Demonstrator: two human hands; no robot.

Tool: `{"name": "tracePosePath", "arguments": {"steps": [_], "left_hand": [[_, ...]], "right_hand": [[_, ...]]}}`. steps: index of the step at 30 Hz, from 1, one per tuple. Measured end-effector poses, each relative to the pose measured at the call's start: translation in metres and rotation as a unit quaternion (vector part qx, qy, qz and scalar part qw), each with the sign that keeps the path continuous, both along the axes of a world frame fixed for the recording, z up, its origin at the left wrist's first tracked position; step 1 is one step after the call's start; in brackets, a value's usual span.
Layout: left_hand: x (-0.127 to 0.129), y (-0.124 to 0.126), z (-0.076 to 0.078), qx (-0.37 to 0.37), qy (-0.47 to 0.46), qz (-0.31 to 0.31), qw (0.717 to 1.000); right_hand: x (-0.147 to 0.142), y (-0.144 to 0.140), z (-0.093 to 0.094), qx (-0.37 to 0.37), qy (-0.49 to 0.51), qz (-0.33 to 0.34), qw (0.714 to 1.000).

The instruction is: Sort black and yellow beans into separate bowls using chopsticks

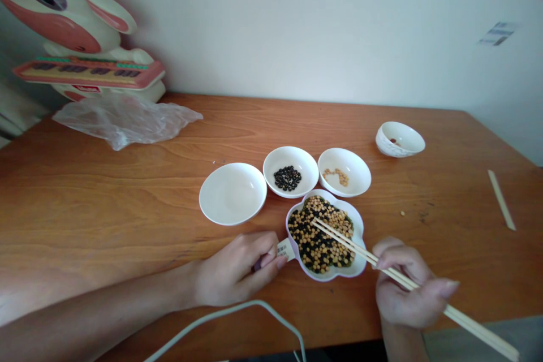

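Observation:
My left hand is closed around the handle of a flower-shaped dish with a pale purple rim. Mixed beans, black, yellow and some green, cover the dish's bottom. In my right hand is a pair of wooden chopsticks, their tips together at the beans near the dish's middle. Just behind the dish stand three white bowls: an empty bowl on the left, a bowl with black beans in the middle, and a bowl with yellow beans on the right.
A white patterned bowl with a few brown bits sits farther back right. One loose yellow bean and a thin wooden strip lie on the table. A plastic bag and a toy keyboard animal occupy the back left; a white cable crosses the front.

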State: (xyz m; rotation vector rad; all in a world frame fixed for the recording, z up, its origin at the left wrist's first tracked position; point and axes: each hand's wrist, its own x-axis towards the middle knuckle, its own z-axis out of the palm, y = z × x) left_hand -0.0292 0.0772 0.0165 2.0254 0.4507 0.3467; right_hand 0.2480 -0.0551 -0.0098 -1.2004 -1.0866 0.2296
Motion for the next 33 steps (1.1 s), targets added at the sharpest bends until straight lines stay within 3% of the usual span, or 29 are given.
{"name": "tracePosePath", "arguments": {"steps": [5, 12, 17, 23, 33], "left_hand": [[0.001, -0.001, 0.000, 0.002, 0.000, 0.007, 1.000], [0.001, 0.000, 0.001, 0.004, -0.005, 0.005, 1.000], [0.000, 0.000, -0.001, -0.001, 0.015, -0.002, 1.000], [-0.001, -0.001, -0.003, -0.003, 0.015, -0.003, 1.000], [-0.002, -0.001, -0.007, -0.021, 0.015, -0.003, 1.000]], "right_hand": [[0.004, 0.002, 0.001, 0.046, -0.002, -0.028, 0.999], [0.026, 0.008, 0.011, 0.123, 0.019, -0.171, 0.977], [0.039, 0.024, 0.022, 0.179, -0.029, -0.210, 0.961], [0.031, 0.032, 0.014, 0.148, -0.055, -0.211, 0.965], [0.027, 0.022, 0.003, 0.093, -0.003, -0.205, 0.974]]}}
